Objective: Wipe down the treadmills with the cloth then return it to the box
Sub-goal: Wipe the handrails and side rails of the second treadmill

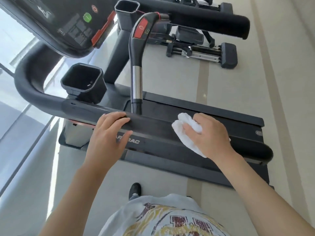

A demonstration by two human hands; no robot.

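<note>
A dark treadmill (221, 114) stands in front of me, its near side handrail (153, 128) running across the view. My right hand (209, 133) grips a bunched white cloth (185, 126) and presses it against the handrail toward its right end. My left hand (109, 133) holds the same rail further left, fingers curled over its top and thumb on the front face. The treadmill's console (68, 26) with a green button sits at the upper left. No box is in view.
A black cup holder (83, 80) and an upright grip with a red button (138, 57) rise behind the rail. Another exercise machine (201, 48) stands on the pale floor beyond. A window wall runs along the left. My shoe (134, 189) is on the floor below.
</note>
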